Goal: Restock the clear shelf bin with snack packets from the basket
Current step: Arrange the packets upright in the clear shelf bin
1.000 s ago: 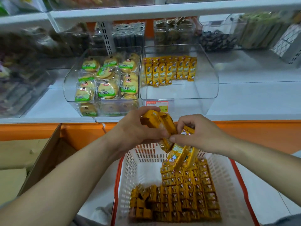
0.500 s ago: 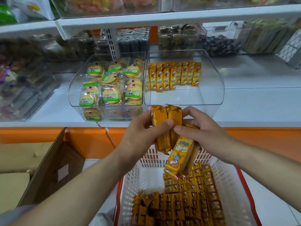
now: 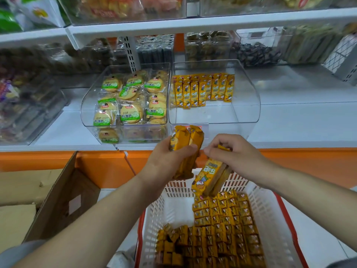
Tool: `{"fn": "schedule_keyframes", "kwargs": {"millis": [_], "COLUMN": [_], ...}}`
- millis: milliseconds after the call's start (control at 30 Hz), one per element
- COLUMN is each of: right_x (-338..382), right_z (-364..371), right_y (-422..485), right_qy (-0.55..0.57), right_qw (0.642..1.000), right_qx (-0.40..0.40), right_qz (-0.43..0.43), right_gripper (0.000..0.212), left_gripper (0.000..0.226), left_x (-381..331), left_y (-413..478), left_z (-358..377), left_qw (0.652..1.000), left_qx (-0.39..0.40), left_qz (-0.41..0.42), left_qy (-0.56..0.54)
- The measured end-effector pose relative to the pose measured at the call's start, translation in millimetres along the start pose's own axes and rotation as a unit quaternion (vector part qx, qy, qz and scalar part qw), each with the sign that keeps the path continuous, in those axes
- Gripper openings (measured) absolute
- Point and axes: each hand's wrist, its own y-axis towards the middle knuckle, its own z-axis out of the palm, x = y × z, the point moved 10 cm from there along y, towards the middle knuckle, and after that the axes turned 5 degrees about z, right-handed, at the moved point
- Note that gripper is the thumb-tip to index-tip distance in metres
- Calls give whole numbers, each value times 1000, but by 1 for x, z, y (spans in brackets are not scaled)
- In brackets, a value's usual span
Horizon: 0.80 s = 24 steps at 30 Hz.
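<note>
My left hand [image 3: 166, 163] grips a bundle of yellow snack packets [image 3: 186, 140], held upright in front of the shelf edge. My right hand [image 3: 233, 157] pinches two or three more yellow packets [image 3: 209, 177] that hang tilted over the white basket [image 3: 173, 206]. Inside the basket are several rows of the same yellow packets [image 3: 224, 229]. The clear shelf bin [image 3: 245, 115] stands just behind my hands, with one row of yellow packets [image 3: 202, 89] at its back and a bare front half.
A second clear bin [image 3: 87, 113] on the left holds green-labelled round biscuit packs. An open cardboard box [image 3: 63, 194] stands at lower left. The orange shelf front [image 3: 309, 161] runs below the white shelf. More stocked bins line the back and the upper shelf.
Both hands have risen from the basket toward the shelf. My left hand's bundle now stands upright, and my hands have drawn slightly apart.
</note>
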Motion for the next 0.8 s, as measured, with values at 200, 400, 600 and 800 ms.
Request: {"fn": "schedule_keyframes", "kwargs": {"millis": [200,400,600,800], "right_x": [3,-1,-2,-13], "right_z": [-16,-10,5,9], "right_y": [6,8,12,15], "right_qy": [55,-12,32,88], "right_qw": [997,993,999,990], "right_qx": [-55,-119,-23,94], "right_qz": [-14,-1,9,49], "right_gripper": [35,58,73,43], "left_gripper": [45,77,61,28], "left_x": [16,23,23,18], "left_y": [-7,-2,1,1], "left_z": [22,27,20,13], "left_qw": [996,997,997,999], "left_qx": [79,38,37,49], "left_qz": [-28,16,24,1], "left_qy": [2,70,69,-7]}}
